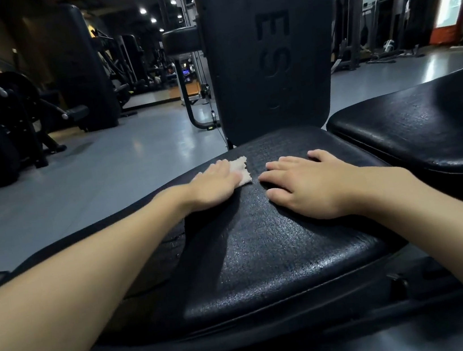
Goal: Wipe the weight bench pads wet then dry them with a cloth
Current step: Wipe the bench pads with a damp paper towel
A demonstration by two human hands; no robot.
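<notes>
On the seat pad (264,245), a cloth (241,168) is being pressed under the flat left hand (211,185). The empty right hand (306,185) is being rested flat.

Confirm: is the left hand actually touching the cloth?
Touching. The head view shows the left hand lying flat on the cloth, which pokes out from under its fingers on the seat pad.

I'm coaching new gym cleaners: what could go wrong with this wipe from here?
The cloth is small and mostly under the flat left hand, so strokes may leave unwiped strips on the wide seat pad. The bare right hand rests on that pad and may smear wiped areas. The upright back pad and the neighbouring pad could be skipped.
</notes>
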